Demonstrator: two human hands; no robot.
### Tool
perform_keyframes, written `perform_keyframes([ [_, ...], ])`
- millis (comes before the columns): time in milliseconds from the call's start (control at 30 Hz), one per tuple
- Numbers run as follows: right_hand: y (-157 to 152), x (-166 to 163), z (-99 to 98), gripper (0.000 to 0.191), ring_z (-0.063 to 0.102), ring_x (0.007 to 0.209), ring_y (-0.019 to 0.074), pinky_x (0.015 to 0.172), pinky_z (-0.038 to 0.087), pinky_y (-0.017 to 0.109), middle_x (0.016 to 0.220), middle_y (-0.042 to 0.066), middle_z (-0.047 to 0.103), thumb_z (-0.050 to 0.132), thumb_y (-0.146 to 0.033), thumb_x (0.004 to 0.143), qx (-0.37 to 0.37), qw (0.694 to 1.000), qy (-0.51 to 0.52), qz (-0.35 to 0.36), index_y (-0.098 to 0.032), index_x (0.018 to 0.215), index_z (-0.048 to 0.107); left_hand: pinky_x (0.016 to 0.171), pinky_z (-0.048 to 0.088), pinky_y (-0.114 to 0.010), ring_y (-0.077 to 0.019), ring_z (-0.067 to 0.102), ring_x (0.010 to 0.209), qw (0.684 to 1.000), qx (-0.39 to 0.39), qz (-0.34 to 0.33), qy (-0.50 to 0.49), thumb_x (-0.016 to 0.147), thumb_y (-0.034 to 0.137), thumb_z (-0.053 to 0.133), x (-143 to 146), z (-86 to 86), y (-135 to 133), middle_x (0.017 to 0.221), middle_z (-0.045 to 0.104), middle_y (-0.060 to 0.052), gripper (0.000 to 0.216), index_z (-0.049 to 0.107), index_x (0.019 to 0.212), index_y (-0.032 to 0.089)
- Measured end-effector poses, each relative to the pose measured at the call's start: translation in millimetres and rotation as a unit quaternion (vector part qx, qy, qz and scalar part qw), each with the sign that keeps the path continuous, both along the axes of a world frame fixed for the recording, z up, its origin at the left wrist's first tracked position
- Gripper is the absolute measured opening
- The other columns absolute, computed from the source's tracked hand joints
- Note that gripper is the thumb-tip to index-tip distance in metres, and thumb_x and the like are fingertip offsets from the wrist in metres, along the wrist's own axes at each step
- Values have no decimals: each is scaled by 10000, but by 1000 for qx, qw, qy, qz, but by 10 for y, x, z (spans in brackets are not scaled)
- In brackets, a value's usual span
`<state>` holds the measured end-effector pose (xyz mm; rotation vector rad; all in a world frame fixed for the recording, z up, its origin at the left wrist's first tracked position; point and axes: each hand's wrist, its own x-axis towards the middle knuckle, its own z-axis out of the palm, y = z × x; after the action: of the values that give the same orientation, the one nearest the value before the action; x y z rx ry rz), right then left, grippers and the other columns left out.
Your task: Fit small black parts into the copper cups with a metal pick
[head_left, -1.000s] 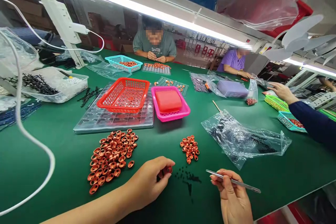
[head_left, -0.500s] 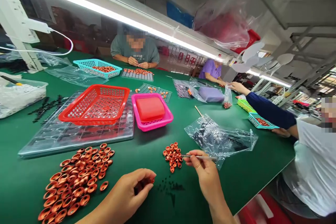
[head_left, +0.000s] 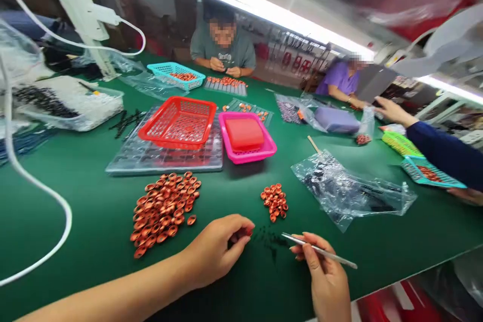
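My left hand (head_left: 217, 249) is curled on the green table (head_left: 94, 211), pinching a small copper coil (head_left: 247, 232) at its fingertips. My right hand (head_left: 324, 274) grips metal tweezers (head_left: 319, 250), their tips pointing left toward a scatter of tiny black parts (head_left: 269, 239). A large pile of copper coils (head_left: 164, 211) lies left of my left hand. A smaller pile of coils (head_left: 274, 202) sits just beyond the black parts.
A red basket (head_left: 177, 122) rests on clear plastic trays (head_left: 162, 156); a pink basket (head_left: 247, 137) holds a red block. A clear bag (head_left: 350, 192) lies at the right. Other people sit opposite; a co-worker's blue sleeve (head_left: 441, 151) reaches in from the right. A white cable (head_left: 41, 181) loops left.
My right hand has drawn back from the small coil pile toward me with the tweezers. My view swung back left. The left hand keeps its pinch.
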<state>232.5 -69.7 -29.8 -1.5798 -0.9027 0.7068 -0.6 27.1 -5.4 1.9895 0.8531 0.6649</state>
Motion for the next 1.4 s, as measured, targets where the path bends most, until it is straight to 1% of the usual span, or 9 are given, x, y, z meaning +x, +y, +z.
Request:
perform_keyframes([
  [267, -11, -68, 189, 238, 685, 823, 200, 733, 582, 286, 990, 75, 693, 627, -392, 859, -40, 989, -96, 102, -192, 979, 668, 671, 440, -235, -134, 529, 751, 1000, -23, -12, -16, 852, 107, 467, 29, -17, -40, 847, 593, -28, 194, 599, 973, 181],
  [467, 96, -158, 175, 195, 642, 970, 212, 843, 542, 306, 1066, 53, 673, 594, -312, 890, -25, 969, -178, 170, -242, 1062, 655, 649, 441, -230, -126, 520, 724, 999, -40, -14, -11, 838, 81, 478, 19, -29, 28, 860, 584, -30, 234, 608, 1007, 178],
  [700, 172, -290, 269, 148, 657, 919, 215, 787, 563, 282, 978, 38, 695, 607, -340, 869, 8, 982, -154, 108, -233, 950, 668, 645, 463, -226, -133, 551, 726, 997, -64, 1, -37, 836, 115, 502, 18, 7, 30, 853, 602, -39, 200, 612, 995, 167],
  [833, 197, -247, 321, 196, 683, 830, 216, 729, 579, 264, 913, 27, 716, 634, -407, 832, -3, 974, -195, 114, -238, 905, 699, 824, 464, -286, -170, 586, 887, 983, -71, 153, -76, 875, 206, 521, -39, 22, 152, 942, 629, -54, 164, 599, 1014, 167],
  [933, 216, -208, 298, 238, 695, 783, 222, 692, 588, 262, 883, 30, 725, 654, -453, 802, 19, 974, -199, 110, -233, 873, 714, 896, 441, -333, -192, 584, 967, 941, -98, 302, -112, 903, 282, 507, -135, -1, 286, 1006, 626, -65, 200, 574, 1052, 166],
  [1033, 211, -212, 271, 251, 699, 768, 218, 682, 589, 256, 890, 37, 726, 661, -457, 797, 28, 979, -174, 103, -225, 876, 713, 940, 421, -344, -196, 572, 1022, 921, -99, 350, -139, 903, 313, 516, -183, 3, 302, 1055, 614, -61, 224, 558, 1075, 177],
  [1133, 159, -207, 269, 268, 694, 777, 220, 694, 587, 270, 908, 57, 721, 666, -451, 797, 16, 988, -129, 83, -208, 904, 697, 929, 429, -318, -185, 571, 1028, 941, -93, 301, -125, 896, 315, 533, -133, 79, 173, 1055, 615, -42, 216, 563, 1074, 197],
  [1267, 62, -109, 264, 265, 681, 824, 207, 728, 566, 262, 961, 66, 704, 646, -436, 824, -15, 994, -98, 49, -197, 935, 673, 834, 467, -290, -167, 598, 901, 981, -118, 145, -50, 872, 264, 541, 5, 236, 36, 949, 641, -26, 168, 602, 1010, 192],
  [1400, 34, -23, 220, 237, 665, 869, 197, 749, 546, 255, 1003, 55, 690, 636, -416, 843, -53, 988, -118, 79, -215, 967, 658, 783, 475, -284, -159, 591, 833, 994, -95, 56, -6, 829, 154, 512, 145, 261, 61, 894, 640, -25, 164, 622, 948, 178],
])
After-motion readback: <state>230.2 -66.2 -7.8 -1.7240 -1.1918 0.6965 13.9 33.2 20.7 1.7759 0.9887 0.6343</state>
